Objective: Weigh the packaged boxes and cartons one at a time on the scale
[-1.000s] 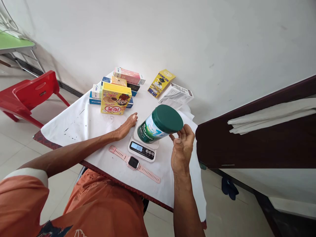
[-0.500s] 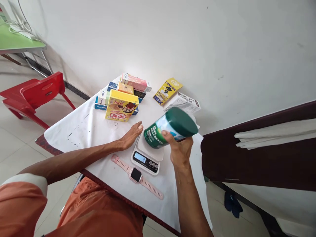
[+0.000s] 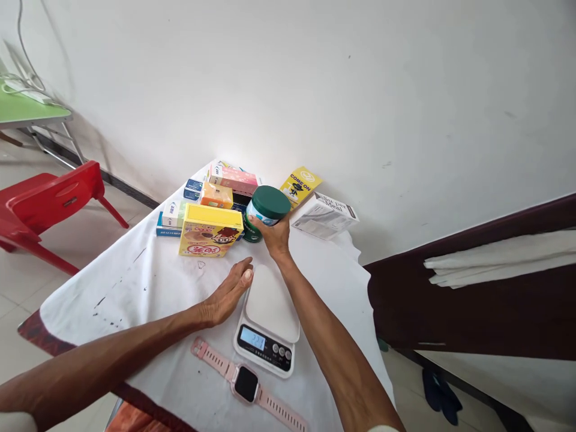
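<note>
My right hand [image 3: 273, 235] is wrapped round a green-lidded can [image 3: 265, 212], which stands upright at the far middle of the white-covered table [image 3: 135, 282], between the yellow snack box [image 3: 209, 231] and a white carton [image 3: 324, 216]. My left hand [image 3: 225, 294] lies flat and open on the cloth, fingertips touching the left edge of a white kitchen scale [image 3: 269, 321]. The scale's platform is bare and its display is lit. A pink smartwatch [image 3: 246, 381] lies in front of the scale.
Several boxes [image 3: 220, 186] are stacked at the back left, with a yellow "COME ON" packet [image 3: 300, 186] against the wall. A red chair [image 3: 49, 201] stands left of the table. A dark wooden ledge [image 3: 472, 282] with white strips borders the right side.
My right hand lifted the green-lidded can off the scale and carried it away to the back of the table, where it now stands upright. The left hand has stayed beside the scale.
</note>
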`<state>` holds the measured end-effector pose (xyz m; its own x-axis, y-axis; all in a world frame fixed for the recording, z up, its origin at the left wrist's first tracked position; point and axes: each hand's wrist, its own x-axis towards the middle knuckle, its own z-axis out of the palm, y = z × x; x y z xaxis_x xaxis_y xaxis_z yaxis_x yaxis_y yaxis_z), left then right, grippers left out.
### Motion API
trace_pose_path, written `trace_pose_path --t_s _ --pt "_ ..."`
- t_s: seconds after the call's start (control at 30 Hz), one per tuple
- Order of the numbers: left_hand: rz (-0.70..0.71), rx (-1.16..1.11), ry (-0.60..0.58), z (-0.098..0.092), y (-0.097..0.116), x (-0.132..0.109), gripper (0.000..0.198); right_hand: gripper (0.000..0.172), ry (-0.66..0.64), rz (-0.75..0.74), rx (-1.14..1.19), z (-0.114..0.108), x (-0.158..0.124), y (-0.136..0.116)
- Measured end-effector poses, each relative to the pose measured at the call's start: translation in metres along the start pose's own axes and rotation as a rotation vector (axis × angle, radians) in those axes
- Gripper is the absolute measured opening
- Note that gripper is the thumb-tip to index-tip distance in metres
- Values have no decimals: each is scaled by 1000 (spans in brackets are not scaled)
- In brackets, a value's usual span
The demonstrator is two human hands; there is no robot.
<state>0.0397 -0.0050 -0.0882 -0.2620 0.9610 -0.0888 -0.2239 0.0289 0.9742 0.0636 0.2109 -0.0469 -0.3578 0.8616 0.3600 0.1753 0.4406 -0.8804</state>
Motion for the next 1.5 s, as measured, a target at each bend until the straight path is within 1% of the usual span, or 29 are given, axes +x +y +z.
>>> trace_pose_path --t_s 0.07,0.13,0.2,0.23,0.27,0.37,0.4,0.43,0.47,0.53,0.6,0.67,0.73,0.8,0.9,0.97,1.07,1.13,1.23,1.33,1.43,1.5 --pt "-25 4 -9 0 6 -2 98 104 -19 10 13 2 -2 1" --pt "-37 12 -18 -1 10 -3 99 107 -130 8 51 -7 -5 1" --pt "-41 6 -20 -2 12 -4 98 108 -239 4 51 -28 -5 2" --pt "-45 -1 -19 -2 11 -4 97 107 -245 -4 23 -44 -4 3" --pt "-50 -6 -19 -2 10 -4 95 104 -190 -26 -22 -62 -1 4" --pt "-58 -9 -10 -3 6 -4 89 94 156 -136 -219 -124 22 10" --pt "-57 -12 -6 -2 5 -4 89 96 241 -131 -314 -144 34 13" --pt "-58 -20 -2 -2 4 -4 90 103 294 -112 -419 -161 48 16" --pt "-60 -31 -1 -2 4 -4 90 113 305 -92 -524 -175 63 19" --pt "-69 -56 -5 -1 5 -3 92 129 194 -41 -664 -192 91 26" --pt "-75 -73 -10 -1 6 -3 92 138 47 8 -744 -196 112 31" --pt "-74 -83 -12 -1 6 -2 91 139 -77 64 -816 -191 126 36" --pt "-74 -88 -7 -2 6 -2 91 134 -164 104 -912 -184 131 40" --pt "-75 -86 -4 -2 5 -1 90 126 -208 90 -1020 -181 132 43" --pt "-79 -71 -15 -2 4 -1 90 112 -240 -6 -1165 -180 131 43" --pt "-82 -64 -6 -2 4 -2 90 105 -271 -38 -1239 -181 131 40" --pt "-81 -65 19 -1 5 -2 91 101 -313 -9 -1322 -176 134 33" --pt "-84 -64 8 -1 6 -2 92 99 -316 33 -1354 -171 138 29" --pt "-93 -59 -13 -2 6 -2 93 96 -305 100 -1364 -164 147 28" --pt "-90 -61 3 -4 6 -2 91 91 -293 130 -1338 -164 154 33" --pt "-88 -35 -11 -5 6 -2 87 89 -240 78 -1284 -174 153 39" --pt "-84 -14 -18 -5 5 -2 85 87 -236 28 -1254 -182 147 40"
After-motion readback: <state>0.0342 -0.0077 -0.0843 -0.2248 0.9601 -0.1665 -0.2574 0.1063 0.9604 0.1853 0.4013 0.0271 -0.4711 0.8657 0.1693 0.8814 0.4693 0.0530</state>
